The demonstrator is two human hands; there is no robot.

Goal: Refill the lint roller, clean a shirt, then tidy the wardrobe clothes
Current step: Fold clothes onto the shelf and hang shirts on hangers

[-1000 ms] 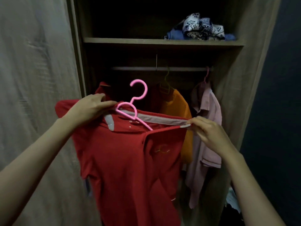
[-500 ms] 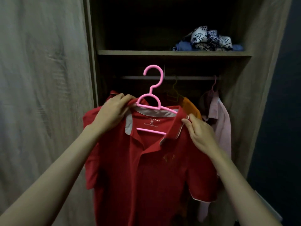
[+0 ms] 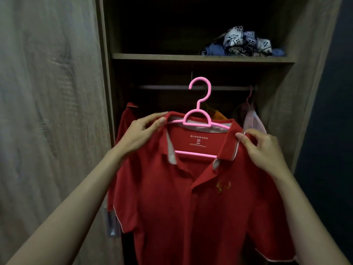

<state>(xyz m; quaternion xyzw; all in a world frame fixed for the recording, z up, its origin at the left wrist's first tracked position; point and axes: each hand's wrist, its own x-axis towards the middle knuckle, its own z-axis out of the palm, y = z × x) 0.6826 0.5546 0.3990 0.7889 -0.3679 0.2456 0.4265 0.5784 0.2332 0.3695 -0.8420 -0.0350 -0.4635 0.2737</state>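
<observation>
Our left hand (image 3: 141, 134) pinches the red shirt (image 3: 181, 197) at its shoulder, and our right hand (image 3: 261, 148) pinches the collar. The pink hanger (image 3: 195, 153) hides its ends inside; the hem is cut off.

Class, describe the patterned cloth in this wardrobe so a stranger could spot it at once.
In the open wardrobe, find the wooden shelf above the hanging rail. At its right end lies a crumpled heap; the patterned cloth sits on top, printed black and white, unlike the plain blue cloth beneath.
</observation>
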